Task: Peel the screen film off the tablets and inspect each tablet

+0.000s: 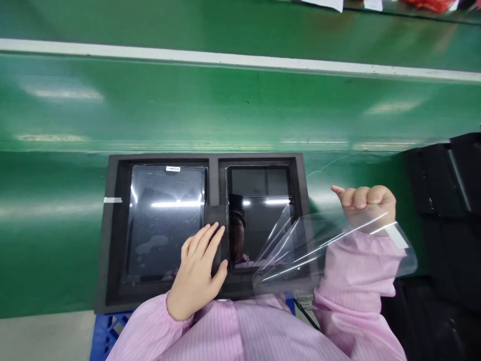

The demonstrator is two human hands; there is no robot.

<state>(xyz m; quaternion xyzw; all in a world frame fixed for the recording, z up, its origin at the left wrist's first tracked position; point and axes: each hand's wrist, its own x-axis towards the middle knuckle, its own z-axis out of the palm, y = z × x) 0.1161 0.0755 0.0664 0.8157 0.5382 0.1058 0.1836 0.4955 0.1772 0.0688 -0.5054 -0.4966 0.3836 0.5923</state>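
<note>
A black foam tray holds two tablet screens side by side. The left tablet is covered by a clear film with a small white label on its top edge. Bare, dark and glossy, the right tablet reflects the lights. My left hand rests with fingers stretched out over the tray's divider and the left tablet's lower right corner. To the right, my right hand is closed on a clear plastic film, which hangs over the right tablet's lower right corner. The exact grip point is hard to see.
The tray lies on a green work surface, with a white strip running across farther back. Stacked black trays stand on the right. A blue plastic crate shows below the tray, near my body.
</note>
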